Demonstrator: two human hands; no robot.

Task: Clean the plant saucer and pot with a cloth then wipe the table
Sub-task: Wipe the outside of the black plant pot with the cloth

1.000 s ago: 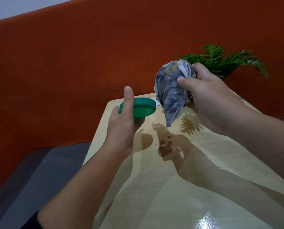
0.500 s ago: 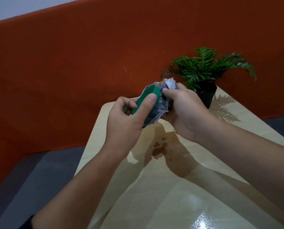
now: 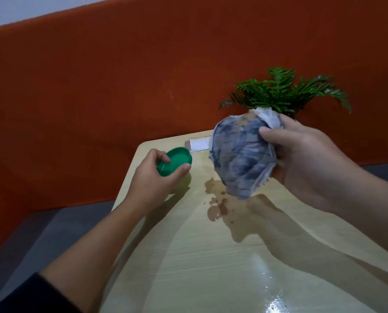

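Observation:
My left hand (image 3: pixel 153 177) grips the round green saucer (image 3: pixel 176 160) by its rim above the table's far left corner, its hollow side facing me. My right hand (image 3: pixel 301 159) holds a bunched blue-grey and white cloth (image 3: pixel 242 154) with brown smears, raised over the table to the right of the saucer and apart from it. Behind the cloth stands the green fern-like plant (image 3: pixel 283 91); its pot is hidden by the cloth and my right hand. A brown muddy puddle (image 3: pixel 216 206) lies on the light wooden table (image 3: pixel 211 267) below the cloth.
An orange padded backrest (image 3: pixel 143 75) runs behind the table. A small white paper (image 3: pixel 198 144) lies at the table's far edge. Grey seat surface (image 3: pixel 41 233) shows to the left of the table. Glare marks the near tabletop.
The cloth and saucer were pressed together half a second ago; now my right hand has pulled the cloth up and right, and my left hand has lowered the saucer leftward.

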